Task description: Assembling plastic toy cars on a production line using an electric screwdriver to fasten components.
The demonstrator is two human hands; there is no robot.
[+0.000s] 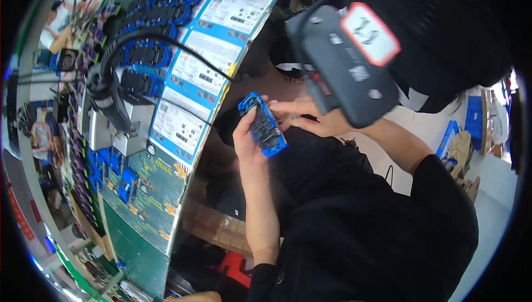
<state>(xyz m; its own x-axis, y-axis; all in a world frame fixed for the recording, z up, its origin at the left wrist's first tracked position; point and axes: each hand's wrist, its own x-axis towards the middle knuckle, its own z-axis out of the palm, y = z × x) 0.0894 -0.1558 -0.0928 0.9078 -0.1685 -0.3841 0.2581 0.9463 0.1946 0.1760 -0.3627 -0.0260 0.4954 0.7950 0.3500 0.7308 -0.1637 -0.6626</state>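
A blue and black plastic toy vehicle chassis (260,124) is held tilted beside the workbench edge, its dark inner side in view. My left hand (249,135) grips it, thumb on the near long side and fingers behind. My right hand (318,118) comes in from the right, its fingers bent together against or just beside the chassis's right edge. Whatever may be pinched between those fingertips is too small to make out.
Several similar blue and black chassis (158,22) stand in rows on the bench, alongside printed cardboard sheets (205,52). A dark tool with a thick black cable (111,97) rises over a white box (136,127). A dark box with a red-edged label (346,63) hangs at upper right.
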